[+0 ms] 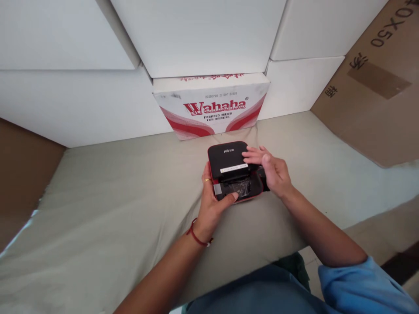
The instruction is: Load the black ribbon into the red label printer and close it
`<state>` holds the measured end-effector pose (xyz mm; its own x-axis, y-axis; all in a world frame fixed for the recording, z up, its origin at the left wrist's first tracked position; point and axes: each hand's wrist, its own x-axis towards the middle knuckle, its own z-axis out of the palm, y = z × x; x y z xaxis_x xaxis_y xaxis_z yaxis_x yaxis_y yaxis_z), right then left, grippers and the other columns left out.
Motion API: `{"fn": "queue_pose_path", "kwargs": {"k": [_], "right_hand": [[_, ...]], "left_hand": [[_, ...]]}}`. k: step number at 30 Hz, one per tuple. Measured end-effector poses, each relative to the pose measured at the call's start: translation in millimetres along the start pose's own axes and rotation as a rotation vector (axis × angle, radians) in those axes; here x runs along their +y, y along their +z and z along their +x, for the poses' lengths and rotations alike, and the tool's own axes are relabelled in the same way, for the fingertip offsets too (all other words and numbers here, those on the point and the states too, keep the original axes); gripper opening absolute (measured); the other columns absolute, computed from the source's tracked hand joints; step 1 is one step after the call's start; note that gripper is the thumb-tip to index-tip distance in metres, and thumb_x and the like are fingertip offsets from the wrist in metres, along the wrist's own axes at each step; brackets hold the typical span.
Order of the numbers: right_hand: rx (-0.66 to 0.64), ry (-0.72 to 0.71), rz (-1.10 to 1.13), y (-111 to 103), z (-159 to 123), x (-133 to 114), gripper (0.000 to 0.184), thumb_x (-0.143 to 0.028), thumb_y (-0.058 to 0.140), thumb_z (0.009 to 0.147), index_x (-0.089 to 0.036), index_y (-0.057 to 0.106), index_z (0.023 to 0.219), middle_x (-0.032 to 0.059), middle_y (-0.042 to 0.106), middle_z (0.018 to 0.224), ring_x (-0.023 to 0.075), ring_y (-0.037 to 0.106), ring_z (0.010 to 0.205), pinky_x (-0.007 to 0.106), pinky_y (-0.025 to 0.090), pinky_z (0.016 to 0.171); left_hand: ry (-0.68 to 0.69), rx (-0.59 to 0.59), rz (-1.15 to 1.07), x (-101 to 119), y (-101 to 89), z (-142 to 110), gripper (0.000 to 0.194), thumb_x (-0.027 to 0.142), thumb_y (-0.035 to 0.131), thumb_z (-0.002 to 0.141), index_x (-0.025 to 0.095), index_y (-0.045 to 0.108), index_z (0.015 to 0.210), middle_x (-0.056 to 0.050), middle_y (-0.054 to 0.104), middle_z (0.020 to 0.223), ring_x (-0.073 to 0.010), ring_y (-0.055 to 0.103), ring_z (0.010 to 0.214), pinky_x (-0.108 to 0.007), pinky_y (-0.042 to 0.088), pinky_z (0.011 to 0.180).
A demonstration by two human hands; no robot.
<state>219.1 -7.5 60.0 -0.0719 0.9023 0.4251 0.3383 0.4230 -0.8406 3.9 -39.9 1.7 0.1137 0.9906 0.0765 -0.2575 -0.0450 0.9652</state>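
Mid-frame, the left hand [211, 198] grasps the black case [235, 173] at lower left; the right hand's [274, 172] fingers [252, 158], loosely outstretched, overlap its right edge.

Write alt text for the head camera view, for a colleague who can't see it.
A person's left hand holds a black, red-edged device with two panels, while the right hand has its fingers over the upper panel's right edge. Behind, a Wahaha water box stands on a cloth-covered surface.

Case [218, 158] — smooth matt plastic; film [244, 187] on it — glossy, clear; table cover [114, 196], I note from here, creased matt cloth.
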Motion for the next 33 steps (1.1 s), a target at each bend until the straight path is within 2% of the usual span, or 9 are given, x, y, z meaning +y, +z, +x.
{"fn": "queue_pose_path", "kwargs": {"k": [4, 7, 12, 16, 19, 22, 25, 29, 33], "right_hand": [[-0.059, -0.112, -0.12, -1.3, -18.8, 8.9, 0.051, -0.051, 0.039, 0.119, -0.033, 0.087, 0.121, 0.0038, 0.084, 0.137, 0.0263, 0.07, 0.146, 0.059, 0.041, 0.135], [-0.066, -0.147, -0.16, -0.7, -21.3, 12.3, 0.05, -0.044, 0.038, 0.12, -0.031, 0.087, 0.123, 0.0045, 0.084, 0.136, 0.0248, 0.072, 0.144, 0.057, 0.047, 0.132], [-0.072, -0.118, -0.18, 0.4, -18.2, 10.5, 0.052, -0.048, 0.038, 0.119, -0.029, 0.086, 0.124, 0.0066, 0.084, 0.136, 0.0257, 0.072, 0.143, 0.055, 0.055, 0.124], [-0.074, -0.168, -0.237, -1.5, -23.4, 0.6, 0.048, -0.045, 0.039, 0.118, -0.031, 0.085, 0.125, 0.0063, 0.085, 0.136, 0.0274, 0.074, 0.138, 0.06, 0.048, 0.128], [-0.108, -0.378, -0.263, -2.2, -34.6, -8.2, 0.039, -0.043, 0.048, 0.115, -0.031, 0.084, 0.123, 0.005, 0.086, 0.131, 0.0284, 0.072, 0.136, 0.059, 0.042, 0.132], [-0.099, -0.542, -0.247, -0.6, -44.1, -10.9, 0.035, -0.041, 0.053, 0.112, -0.029, 0.086, 0.112, 0.005, 0.087, 0.107, 0.0275, 0.072, 0.12, 0.052, 0.054, 0.117], [-0.08, -0.511, -0.194, 1.4, -45.9, -7.8, 0.039, -0.037, 0.05, 0.113, -0.028, 0.087, 0.105, 0.0054, 0.085, 0.096, 0.0259, 0.073, 0.102, 0.047, 0.062, 0.093], [-0.106, -0.47, -0.135, 1.4, -42.0, -4.8, 0.036, -0.035, 0.053, 0.11, -0.03, 0.089, 0.104, 0.0059, 0.085, 0.094, 0.0261, 0.074, 0.093, 0.048, 0.063, 0.086], [-0.092, -0.536, -0.117, -1.4, -40.4, -5.8, 0.032, -0.031, 0.056, 0.109, -0.03, 0.088, 0.111, 0.0047, 0.086, 0.094, 0.0248, 0.075, 0.09, 0.047, 0.062, 0.088]], "left_hand": [[-0.064, 0.003, -0.032, 5.0, 1.0, -1.1, 0.119, 0.046, 0.098, 0.076, 0.033, 0.032, 0.174, -0.009, 0.045, 0.178, -0.0391, 0.042, 0.167, -0.061, 0.027, 0.143], [-0.064, 0.021, -0.048, 8.0, 2.3, -1.9, 0.115, 0.043, 0.098, 0.077, 0.034, 0.036, 0.173, -0.009, 0.048, 0.176, -0.0383, 0.044, 0.165, -0.059, 0.03, 0.142], [-0.07, 0.023, -0.102, 11.1, 4.4, -2.1, 0.111, 0.036, 0.098, 0.077, 0.034, 0.04, 0.171, -0.008, 0.052, 0.174, -0.0378, 0.046, 0.164, -0.057, 0.032, 0.141], [-0.071, 0.018, -0.124, 12.4, 4.9, -2.4, 0.111, 0.036, 0.099, 0.076, 0.034, 0.04, 0.171, -0.008, 0.05, 0.175, -0.0375, 0.044, 0.166, -0.056, 0.031, 0.141], [-0.084, 0.015, -0.133, 12.9, 4.3, -2.7, 0.11, 0.036, 0.098, 0.077, 0.036, 0.041, 0.17, -0.006, 0.051, 0.175, -0.0371, 0.043, 0.166, -0.056, 0.031, 0.141], [-0.094, 0.046, -0.223, 12.4, 1.3, 0.6, 0.087, 0.041, 0.088, 0.084, 0.036, 0.052, 0.163, -0.004, 0.055, 0.172, -0.0356, 0.045, 0.164, -0.054, 0.034, 0.139], [-0.084, 0.086, -0.315, 11.1, -4.0, 8.8, 0.068, 0.04, 0.082, 0.081, 0.032, 0.067, 0.146, -0.004, 0.064, 0.161, -0.0365, 0.05, 0.16, -0.055, 0.04, 0.135], [-0.036, 0.059, -0.304, 8.5, -10.0, 19.9, 0.077, 0.029, 0.08, 0.07, 0.034, 0.067, 0.146, -0.002, 0.062, 0.163, -0.0363, 0.048, 0.161, -0.054, 0.037, 0.135], [-0.055, 0.032, -0.331, 2.9, -13.8, 23.9, 0.082, 0.027, 0.078, 0.066, 0.039, 0.066, 0.147, 0.002, 0.056, 0.17, -0.034, 0.044, 0.163, -0.052, 0.035, 0.137]]}}
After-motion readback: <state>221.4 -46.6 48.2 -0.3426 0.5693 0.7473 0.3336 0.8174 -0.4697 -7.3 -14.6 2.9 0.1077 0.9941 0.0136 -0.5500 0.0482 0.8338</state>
